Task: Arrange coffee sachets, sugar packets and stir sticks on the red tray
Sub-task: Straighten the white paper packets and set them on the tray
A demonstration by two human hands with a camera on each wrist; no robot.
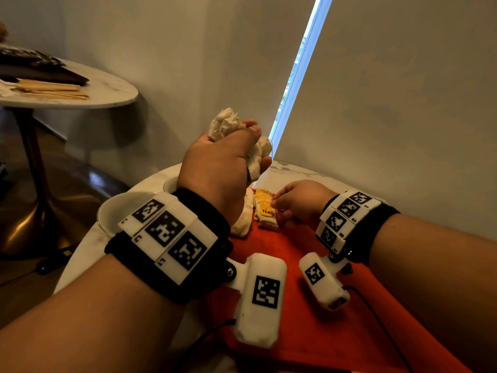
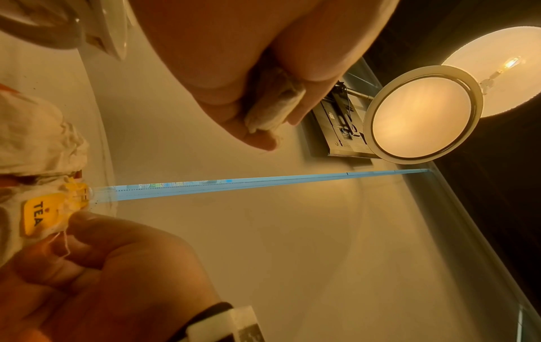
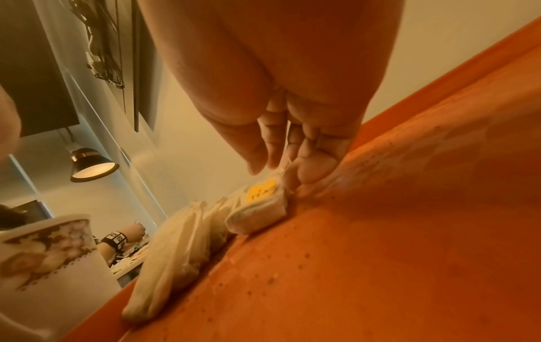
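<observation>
My left hand (image 1: 239, 146) is raised above the table's far edge and grips a crumpled bunch of white sachets (image 1: 224, 123); the left wrist view shows one sachet (image 2: 275, 108) squeezed between the fingers. My right hand (image 1: 275, 205) is low over the far end of the red tray (image 1: 309, 305). It pinches the edge of a white tea bag with a yellow TEA tag (image 1: 266, 211). In the right wrist view its fingertips (image 3: 307, 171) close on that bag (image 3: 257, 209). More white sachets (image 3: 175, 243) lie beside it on the tray.
A white cup (image 1: 121, 211) with a floral pattern (image 3: 44, 254) stands left of the tray on the round marble table (image 1: 290, 168). Wooden stir sticks (image 1: 53, 90) lie on a second round table at the far left. A wall and blind rise close behind.
</observation>
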